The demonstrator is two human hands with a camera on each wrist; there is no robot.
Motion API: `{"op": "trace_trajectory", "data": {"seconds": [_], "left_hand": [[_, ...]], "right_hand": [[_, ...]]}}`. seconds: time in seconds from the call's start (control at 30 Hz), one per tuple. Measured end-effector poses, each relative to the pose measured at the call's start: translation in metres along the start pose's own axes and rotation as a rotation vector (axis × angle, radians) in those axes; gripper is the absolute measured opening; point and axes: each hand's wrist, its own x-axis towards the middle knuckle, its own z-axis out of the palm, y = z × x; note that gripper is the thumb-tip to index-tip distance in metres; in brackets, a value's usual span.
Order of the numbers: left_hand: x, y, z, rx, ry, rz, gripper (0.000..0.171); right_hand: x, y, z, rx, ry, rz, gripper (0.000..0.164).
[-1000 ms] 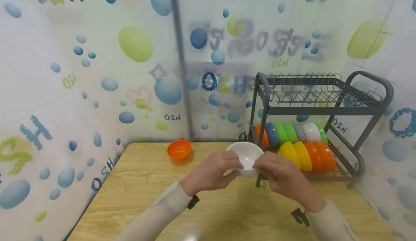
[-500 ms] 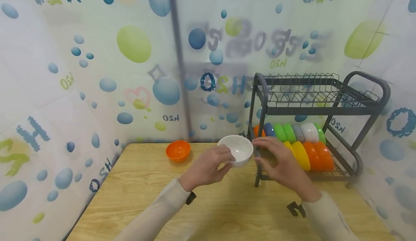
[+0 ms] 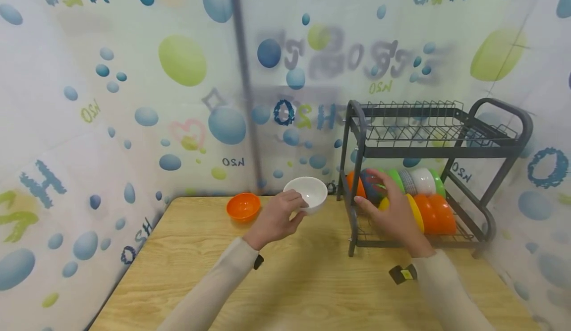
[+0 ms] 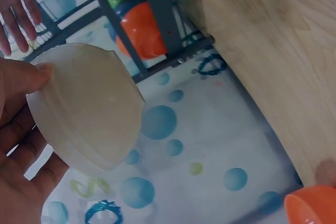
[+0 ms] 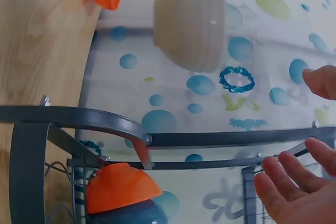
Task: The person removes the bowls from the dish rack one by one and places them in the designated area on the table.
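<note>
A white bowl point(image 3: 314, 192) hangs in the air above the table, its opening turned up and toward the head camera. My left hand point(image 3: 277, 217) grips it by the rim, the thumb on the outside in the left wrist view. Apart from the bowl, my right hand point(image 3: 394, 214) holds nothing, fingers spread, in front of the dish rack's left part. In the right wrist view the right hand's fingers point(image 5: 286, 182) are parted. To the left, an orange bowl point(image 3: 243, 207) sits upright on the wooden table point(image 3: 290, 286).
The grey two-tier dish rack point(image 3: 439, 152) stands at the right. On its lower tier several bowls lie on their sides in two rows, including front orange bowls point(image 3: 439, 214) and a white bowl point(image 3: 423, 181) behind. A patterned sheet point(image 3: 187, 113) hangs behind the table.
My right hand has let go of the white bowl and moved right toward the rack. With the bowl in its grip, my left hand has shifted left and slightly up.
</note>
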Motion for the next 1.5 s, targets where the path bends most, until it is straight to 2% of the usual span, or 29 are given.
{"op": "trace_trajectory", "data": {"seconds": [0.2,0.43,0.63,0.77,1.13,1.33,1.5], "left_hand": [[-0.005,-0.02,0.017,-0.003,-0.005,-0.069,0.012],[-0.01,-0.039,0.037,0.015,-0.03,-0.147,0.012],[-0.013,-0.051,0.052,0.069,-0.048,-0.198,0.01],[-0.017,-0.06,0.062,0.092,-0.07,-0.238,0.009],[-0.03,-0.076,0.079,0.097,-0.092,-0.308,0.008],[-0.036,-0.081,0.087,0.095,-0.107,-0.346,0.008],[-0.042,-0.085,0.094,0.099,-0.11,-0.347,0.008]], "right_hand": [[0.017,0.007,0.002,0.141,-0.042,0.062,0.067],[0.033,0.009,0.01,0.198,-0.042,0.133,0.062],[0.043,0.011,0.014,0.138,0.041,0.16,0.051],[0.047,0.01,0.015,0.108,0.08,0.183,0.05],[0.049,0.009,0.016,0.057,0.079,0.227,0.048],[0.049,0.011,0.017,0.052,0.079,0.211,0.049],[0.049,0.012,0.018,0.052,0.09,0.193,0.049]]}}
